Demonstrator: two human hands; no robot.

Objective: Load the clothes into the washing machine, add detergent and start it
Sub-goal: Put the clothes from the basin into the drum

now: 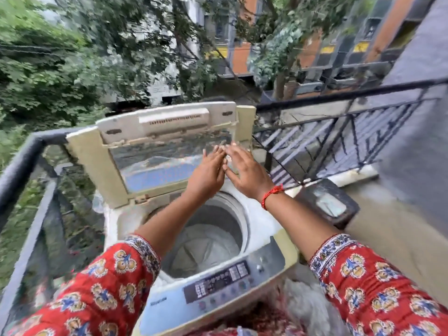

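1. Red floral-print sleeves with blue-and-white patterned cuffs frame the foreground as a person reaches forward with both arms over a top-loading washing machine (194, 282) on a balcony.
2. Pale and reddish clothes (298, 311) lie heaped at the bottom edge, just right of the machine's front corner and outside the tub.
3. Dark control panel (218, 280) along the machine's near edge carries rows of small white lettering and round buttons; a short word is printed on the silver strip at its left, but motion blur leaves all of it unreadable.
4. Round tub (206, 243) stands open below the forearms, its grey-white floor bare.
5. Cream-framed lid (155, 151) is raised upright at the back, its clear pane showing reflections.
6. Left hand (208, 170) and right hand (244, 170) are held side by side in front of the pane's right part, each grip released, fingers straight and together, grasping nothing; whether the fingertips touch the pane cannot be told.
7. Red thread bracelet (271, 194) circles the right wrist.
8. Small dark box-like object (327, 202) sits on the ledge right of the machine, beside the black metal railing (339, 132); trees and buildings lie beyond.
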